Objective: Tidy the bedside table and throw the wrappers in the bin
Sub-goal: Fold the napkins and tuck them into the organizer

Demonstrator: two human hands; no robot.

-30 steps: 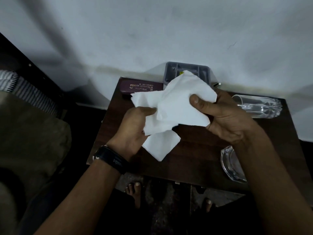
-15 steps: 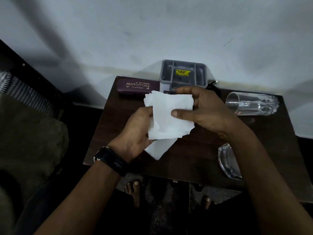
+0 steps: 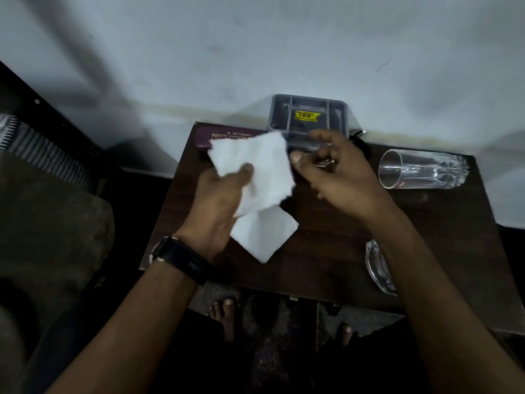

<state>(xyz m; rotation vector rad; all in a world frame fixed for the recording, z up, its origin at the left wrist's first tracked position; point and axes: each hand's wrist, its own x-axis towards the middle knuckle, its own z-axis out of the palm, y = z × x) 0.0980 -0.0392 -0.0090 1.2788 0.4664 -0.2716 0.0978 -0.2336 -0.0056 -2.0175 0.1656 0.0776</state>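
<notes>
Pinched between the left hand (image 3: pixel 218 200) thumb and fingers, the white tissue (image 3: pixel 255 177) hangs above the bedside table (image 3: pixel 326 251) (dark wood); just right of it, the right hand (image 3: pixel 335 172) hovers, fingers loosely apart, holding nothing.

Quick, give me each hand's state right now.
Left hand: closed on the white tissue.
Right hand: blurred, off the tissue; whether it holds anything cannot be told.

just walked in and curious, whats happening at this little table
A person stands over a dark bedside table. The left hand pinches a white tissue above it; the right hand is beside it, not gripping. A drinking glass lies on its side, near a grey organiser tray and a spectacle case.
</notes>
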